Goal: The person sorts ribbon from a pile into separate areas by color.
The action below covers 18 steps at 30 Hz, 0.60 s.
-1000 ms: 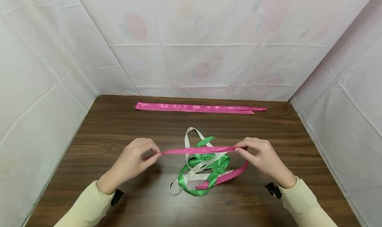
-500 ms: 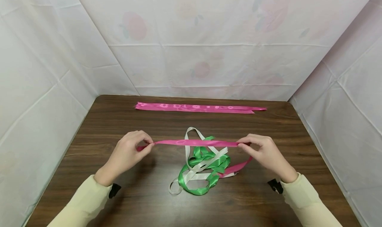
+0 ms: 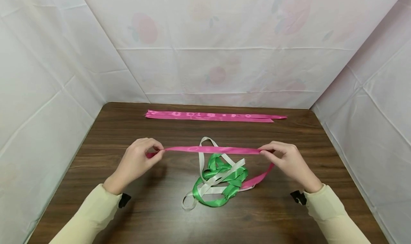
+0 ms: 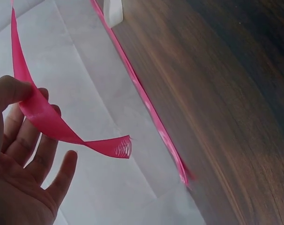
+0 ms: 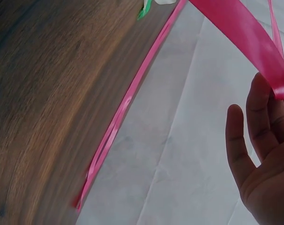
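A pink satin ribbon (image 3: 212, 150) is stretched nearly level between my two hands, above the table. My left hand (image 3: 136, 162) pinches it between thumb and finger; its frayed short end (image 4: 116, 146) dangles past the fingers in the left wrist view. With thumb and fingers my right hand (image 3: 290, 162) pinches the other side, and from there a pink tail hangs down to a tangle. In that tangle lie a green ribbon (image 3: 238, 178) and a white ribbon (image 3: 201, 162), looped over each other in the table's middle.
Along the back of the dark wooden table (image 3: 179, 222) lie pink ribbon strips (image 3: 192, 115), side by side and straight. White cloth walls (image 3: 224, 30) with faint fruit prints close in the back and both sides.
Both hands have moved toward the back and farther apart, drawing the pink ribbon longer. Its tail has slid partly out of the tangle, and the green ribbon has shifted a little.
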Each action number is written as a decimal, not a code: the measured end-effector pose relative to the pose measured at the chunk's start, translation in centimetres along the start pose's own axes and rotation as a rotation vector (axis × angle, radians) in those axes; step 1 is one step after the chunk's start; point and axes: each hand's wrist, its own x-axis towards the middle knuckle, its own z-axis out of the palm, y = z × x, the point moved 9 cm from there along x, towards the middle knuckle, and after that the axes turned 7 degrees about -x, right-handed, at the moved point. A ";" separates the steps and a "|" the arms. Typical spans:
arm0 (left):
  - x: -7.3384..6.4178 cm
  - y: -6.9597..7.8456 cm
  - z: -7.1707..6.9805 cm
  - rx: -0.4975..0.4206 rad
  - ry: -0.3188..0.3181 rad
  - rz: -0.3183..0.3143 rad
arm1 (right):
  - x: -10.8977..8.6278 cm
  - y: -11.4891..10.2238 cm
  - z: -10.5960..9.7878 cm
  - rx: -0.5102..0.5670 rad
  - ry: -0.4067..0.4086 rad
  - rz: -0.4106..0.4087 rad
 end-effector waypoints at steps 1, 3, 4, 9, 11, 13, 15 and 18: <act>0.0 -0.1 0.0 0.000 -0.002 -0.010 | 0.0 0.1 0.0 0.001 -0.002 0.003; 0.0 -0.4 0.0 0.000 -0.003 -0.023 | -0.1 0.4 0.0 0.002 -0.007 0.013; -0.1 -0.5 0.1 0.000 -0.003 -0.027 | -0.1 0.6 0.0 0.003 -0.009 0.020; -0.1 -0.8 0.3 -0.023 -0.016 -0.043 | -0.2 1.4 -0.1 0.012 -0.018 0.056; -0.1 -1.1 0.5 -0.068 -0.038 -0.070 | -0.2 1.6 0.0 0.019 -0.021 0.068; -0.2 -1.4 0.9 -0.141 -0.060 -0.106 | -0.2 1.8 0.0 0.027 -0.022 0.080; -0.3 -1.7 1.2 -0.219 -0.083 -0.145 | -0.2 2.0 0.0 0.029 -0.022 0.087; -0.5 -2.1 1.8 -0.328 -0.110 -0.192 | -0.1 2.1 0.0 0.029 -0.022 0.095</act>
